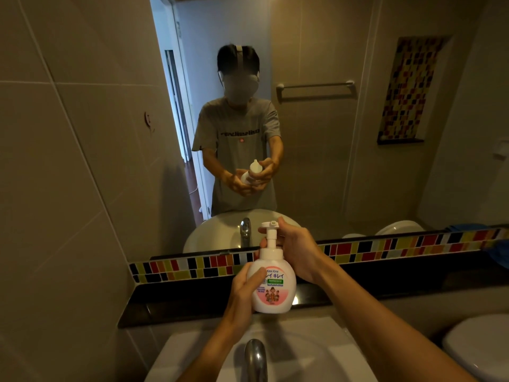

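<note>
The soap bottle (272, 282) is held up in the air above the sink (316, 354), just beyond the tap (256, 357) and in front of the dark ledge (179, 304) under the mirror (330, 133). That spot probably means any drip falls into the basin. The left hand (245, 288) comes in from below and wraps the round body, thumb across the label, steadying it upright. The right hand (294, 252) reaches in from the side with its fingers curled round the neck of the pump (268, 226) and one fingertip up beside the nozzle. This looks like a grip for twisting or pressing the top while the other hand braces.
</note>
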Available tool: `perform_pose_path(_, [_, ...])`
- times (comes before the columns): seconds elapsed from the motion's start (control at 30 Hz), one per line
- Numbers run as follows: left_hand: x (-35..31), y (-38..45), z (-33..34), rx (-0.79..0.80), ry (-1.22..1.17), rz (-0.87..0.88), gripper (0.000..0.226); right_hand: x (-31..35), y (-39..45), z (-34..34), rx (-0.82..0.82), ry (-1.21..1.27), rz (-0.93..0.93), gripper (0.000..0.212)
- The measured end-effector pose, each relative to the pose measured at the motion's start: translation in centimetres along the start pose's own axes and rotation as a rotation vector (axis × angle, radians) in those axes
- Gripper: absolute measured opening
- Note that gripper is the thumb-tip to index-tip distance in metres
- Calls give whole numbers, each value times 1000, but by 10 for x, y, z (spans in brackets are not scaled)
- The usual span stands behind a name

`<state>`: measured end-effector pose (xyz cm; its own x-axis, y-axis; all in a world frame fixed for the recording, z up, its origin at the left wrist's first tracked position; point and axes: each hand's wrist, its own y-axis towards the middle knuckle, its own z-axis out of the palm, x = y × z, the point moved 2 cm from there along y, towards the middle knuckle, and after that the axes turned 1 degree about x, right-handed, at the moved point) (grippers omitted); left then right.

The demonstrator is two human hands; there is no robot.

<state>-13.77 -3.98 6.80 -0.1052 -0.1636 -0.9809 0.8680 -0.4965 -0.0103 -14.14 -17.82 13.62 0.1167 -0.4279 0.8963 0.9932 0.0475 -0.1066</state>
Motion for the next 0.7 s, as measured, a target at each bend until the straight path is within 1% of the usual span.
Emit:
perform_pose_path(0.33, [5, 5, 1, -17, 32, 17, 49, -3, 7, -4, -65, -15, -21, 46])
perform_pose_path(0.47, [9, 7, -3, 10, 54, 0, 47, -7, 9, -6, -69, -36, -6, 48])
perform_pose_path(0.6, [12, 8, -9, 41, 98, -30, 59, -13, 14, -9, -66, -26, 13, 48])
perform_pose_path(0.67, [14, 8, -12, 41, 127, -34, 60, -17, 16, -13, -140, -79, -7, 48])
perform_pose_path(0.7, [16, 8, -15, 40, 147, -32, 57, -18, 16, -15, -212, -148, -44, 50])
